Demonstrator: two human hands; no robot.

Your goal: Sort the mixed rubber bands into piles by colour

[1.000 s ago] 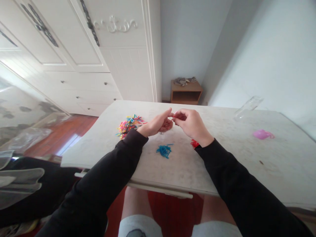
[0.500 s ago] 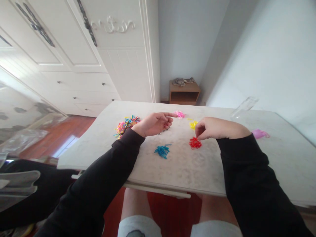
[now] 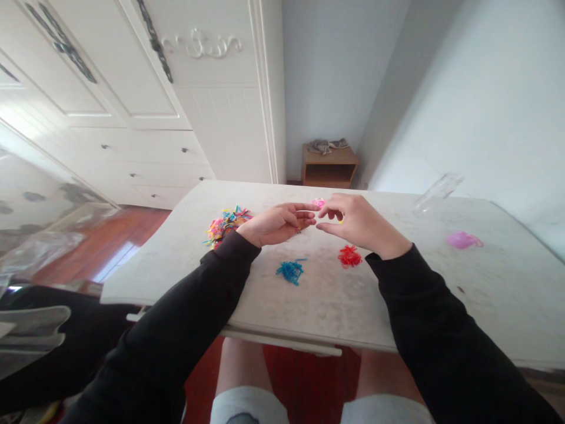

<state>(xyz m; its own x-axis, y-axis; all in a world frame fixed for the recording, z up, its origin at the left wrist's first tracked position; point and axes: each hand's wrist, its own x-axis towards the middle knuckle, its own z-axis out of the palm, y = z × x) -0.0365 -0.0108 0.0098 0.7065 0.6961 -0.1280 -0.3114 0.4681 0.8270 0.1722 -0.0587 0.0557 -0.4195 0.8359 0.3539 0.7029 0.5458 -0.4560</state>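
My left hand [image 3: 280,224] hovers over the middle of the table, palm turned inward. Its index finger points right, and its thumb is folded against the other fingers; whatever lies in them is too small to make out. Facing its fingertips is my right hand [image 3: 359,221], thumb and forefinger apart with a gap between them. Small bands, apparently rubber, lie in piles: blue [image 3: 290,271], red [image 3: 349,256] and pink [image 3: 318,202]. Yellow bands [image 3: 340,218] are mostly hidden behind my right hand. A mixed-colour pile [image 3: 227,222] sits beside my left wrist.
On the right of the white table [image 3: 379,306] are a pink pouch-like item [image 3: 462,239] and a clear plastic container [image 3: 436,193] lying at the back edge. Beyond the table stands a small wooden cabinet [image 3: 331,158] with a cloth on top. White wardrobes line the left.
My right hand has left the red pile and moved left and up to my left fingertips, its pinch opening. My left hand has stayed nearly in place, its lower fingers straightening slightly.
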